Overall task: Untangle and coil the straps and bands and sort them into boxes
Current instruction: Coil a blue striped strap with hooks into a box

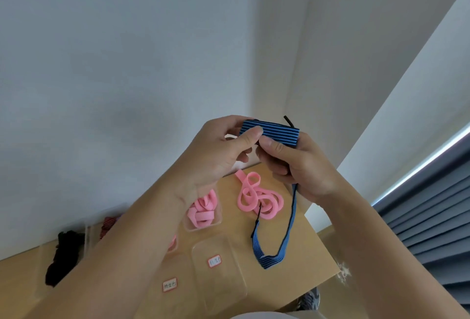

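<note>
— Where are the hands?

— Close together, raised in front of the wall. The left hand (218, 150) and the right hand (300, 168) almost touch, both on the blue strap (272, 133).

— How do they hold it?

— The strap is wound in a flat coil round the fingers of the right hand, with the thumb pressed against its near edge. The left hand pinches the coil's left end between thumb and forefinger. A short black end sticks up behind the coil.

— And the rest of the strap?

— It hangs from under the right hand down to the table (305, 237), where its loose end lies folded.

— What lies below the hands?

— Just beneath them, a tangled pink band (256, 199) on the table, beside the hanging strap. Under the left wrist, a clear box (203, 227) holds coiled pink bands (202, 213). Nearer the person is a second clear box (221, 283) with a small label (215, 260).

— Further out?

— Left of the left forearm, a red striped strap (106, 227), and beyond it a black heap (63, 255); I cannot tell whether they sit in boxes. Right of the right arm hangs a blue-grey blind (432, 217).
</note>
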Available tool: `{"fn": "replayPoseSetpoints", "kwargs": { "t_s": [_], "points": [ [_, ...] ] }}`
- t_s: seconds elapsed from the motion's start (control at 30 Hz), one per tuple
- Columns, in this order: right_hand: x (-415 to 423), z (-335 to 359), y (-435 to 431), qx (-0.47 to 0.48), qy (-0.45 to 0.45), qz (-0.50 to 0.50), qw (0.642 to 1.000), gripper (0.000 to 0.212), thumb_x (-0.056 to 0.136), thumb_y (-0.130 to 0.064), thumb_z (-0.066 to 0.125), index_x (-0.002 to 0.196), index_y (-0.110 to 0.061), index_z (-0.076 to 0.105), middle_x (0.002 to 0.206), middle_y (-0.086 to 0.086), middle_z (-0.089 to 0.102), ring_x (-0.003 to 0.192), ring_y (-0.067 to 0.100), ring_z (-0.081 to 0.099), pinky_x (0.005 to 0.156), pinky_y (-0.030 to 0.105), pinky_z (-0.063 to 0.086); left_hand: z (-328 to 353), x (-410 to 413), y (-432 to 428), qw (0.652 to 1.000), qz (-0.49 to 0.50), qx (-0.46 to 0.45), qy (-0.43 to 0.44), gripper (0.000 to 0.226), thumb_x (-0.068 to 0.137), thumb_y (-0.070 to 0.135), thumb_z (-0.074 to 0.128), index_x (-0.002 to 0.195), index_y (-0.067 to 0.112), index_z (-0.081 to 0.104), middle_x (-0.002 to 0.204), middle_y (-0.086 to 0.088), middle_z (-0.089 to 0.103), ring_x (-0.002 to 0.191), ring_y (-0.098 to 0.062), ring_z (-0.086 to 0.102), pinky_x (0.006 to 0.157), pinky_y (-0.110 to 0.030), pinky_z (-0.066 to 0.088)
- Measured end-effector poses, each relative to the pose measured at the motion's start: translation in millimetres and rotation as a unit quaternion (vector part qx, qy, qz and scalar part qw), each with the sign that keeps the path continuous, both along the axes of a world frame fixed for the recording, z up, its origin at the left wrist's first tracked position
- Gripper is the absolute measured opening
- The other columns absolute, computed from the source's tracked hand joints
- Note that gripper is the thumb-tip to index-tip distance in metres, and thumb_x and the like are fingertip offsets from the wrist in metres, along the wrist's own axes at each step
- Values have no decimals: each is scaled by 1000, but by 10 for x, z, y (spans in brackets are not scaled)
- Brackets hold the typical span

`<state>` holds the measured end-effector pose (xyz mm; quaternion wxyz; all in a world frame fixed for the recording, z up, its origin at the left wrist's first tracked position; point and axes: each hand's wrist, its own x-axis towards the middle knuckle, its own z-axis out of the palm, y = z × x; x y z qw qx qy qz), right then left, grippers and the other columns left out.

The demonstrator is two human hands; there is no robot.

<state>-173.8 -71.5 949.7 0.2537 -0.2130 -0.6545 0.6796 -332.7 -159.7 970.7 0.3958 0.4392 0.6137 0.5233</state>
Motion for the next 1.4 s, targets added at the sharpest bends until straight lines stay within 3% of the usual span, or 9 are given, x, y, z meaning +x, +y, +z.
{"fn": "replayPoseSetpoints", "kwargs": {
  "t_s": [0.23, 0.4, 0.57, 0.67, 0.77, 0.83, 1.03, 1.2, 1.4],
  "points": [
    [-13, 48, -72, -75, 6, -4, 997, 34, 95, -43, 56, 80, -14, 63, 67, 7, 16, 54, 15, 14, 43, 24, 14, 50, 192, 43, 985, 72, 93, 126, 17, 100, 10, 60, 115, 13, 68, 89, 8, 67, 67, 0, 64, 62, -14, 49],
    [-44, 146, -202, -279, 6, -30, 960, 58, 86, -77, 49, 73, -21, 51, 70, -2, 12, 53, 11, 9, 42, 24, 10, -217, 237, 74, 885, 148, 251, 363, 19, 93, 1, 63, 111, 7, 67, 103, -2, 62, 88, -7, 60, 76, -16, 50],
    [-60, 261, -192, -270, -24, -91, 958, 40, 97, -46, 57, 69, -17, 59, 80, 1, 13, 57, 13, 10, 42, 22, 11, -313, 174, 55, 795, 176, 325, 481, 25, 86, -11, 62, 109, -4, 71, 103, -15, 64, 92, -15, 59, 83, -8, 47],
    [-63, 258, -161, -223, -28, -105, 969, 30, 101, -35, 54, 78, -18, 45, 81, 4, 12, 59, 14, 9, 42, 23, 11, -240, 124, 3, 851, 115, 276, 432, 28, 87, 4, 73, 115, 6, 71, 107, -6, 64, 82, -12, 63, 73, -21, 55],
    [-29, 236, -132, -176, -44, -98, 979, 32, 102, -29, 51, 74, -22, 37, 80, 6, 13, 59, 15, 10, 40, 22, 15, -52, 105, -80, 971, 60, 135, 187, 22, 93, 27, 72, 114, 21, 70, 105, 5, 67, 76, -16, 70, 71, -32, 59],
    [-21, 240, -138, -135, -55, -77, 986, 32, 103, -28, 49, 75, -23, 36, 74, 4, 14, 58, 16, 11, 40, 21, 18, 41, 42, -88, 996, 42, 44, 71, 19, 97, 27, 68, 114, 21, 70, 101, 3, 69, 74, -20, 72, 71, -39, 60],
    [-1, 315, -149, -6, -82, -42, 996, 38, 106, -25, 43, 71, -20, 31, 60, -2, 20, 51, 13, 17, 42, 20, 23, 146, -21, -156, 997, -56, -13, 60, 24, 95, 33, 66, 111, 16, 73, 92, -2, 71, 73, -27, 73, 72, -40, 62],
    [-63, 232, -240, -23, -68, -103, 992, 39, 107, -34, 43, 72, -18, 38, 55, -8, 29, 47, 10, 22, 43, 23, 23, 87, 67, -81, 988, 20, 29, 148, 19, 96, 27, 70, 111, 16, 69, 90, -2, 69, 67, -15, 72, 61, -28, 58],
    [-165, 214, -418, -231, -50, -146, 961, 48, 103, -50, 49, 69, -16, 57, 59, -5, 20, 49, 11, 12, 41, 23, 13, -291, 93, 25, 870, 146, 182, 435, 16, 88, 5, 71, 102, 7, 65, 94, -5, 53, 66, -22, 56, 55, -39, 50]
  ]
}}
